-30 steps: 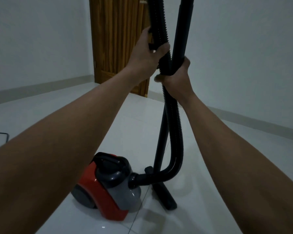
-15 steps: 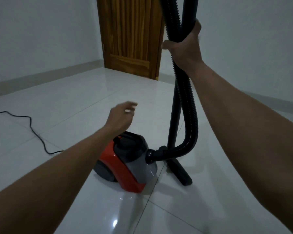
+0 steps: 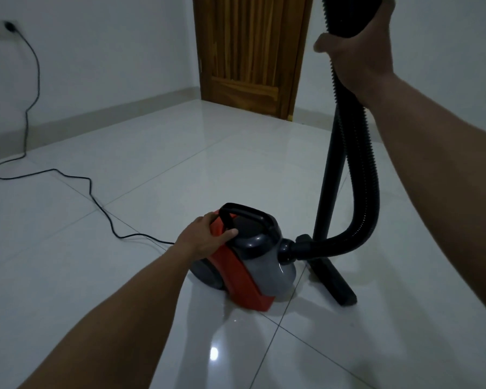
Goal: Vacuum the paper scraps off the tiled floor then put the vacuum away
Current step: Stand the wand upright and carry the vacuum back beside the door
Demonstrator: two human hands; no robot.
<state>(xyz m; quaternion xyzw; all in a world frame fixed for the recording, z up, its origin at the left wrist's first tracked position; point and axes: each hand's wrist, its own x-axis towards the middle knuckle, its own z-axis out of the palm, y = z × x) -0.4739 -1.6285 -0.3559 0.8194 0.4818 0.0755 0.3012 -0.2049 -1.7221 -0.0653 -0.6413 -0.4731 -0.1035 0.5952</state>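
A red and grey canister vacuum (image 3: 244, 270) sits on the white tiled floor (image 3: 124, 276) in the middle of the view. My left hand (image 3: 205, 238) rests on its rear top, thumb against the base of the black carry handle (image 3: 247, 216), fingers spread over the red shell. My right hand (image 3: 357, 54) is raised at the upper right, shut on the ribbed black hose (image 3: 362, 169) together with the rigid wand (image 3: 327, 186). The wand stands nearly upright with its floor nozzle (image 3: 334, 279) on the tiles. No paper scraps show.
A black power cord (image 3: 96, 197) snakes from the vacuum's rear across the floor to a wall socket (image 3: 3, 26) at the upper left. A wooden door (image 3: 250, 51) stands closed at the far corner. White walls with a grey skirting border the room.
My left hand let go of the hose, dropped down and landed on the vacuum's body by the handle. The right hand kept hold of hose and wand; the view turned left, showing the socket.
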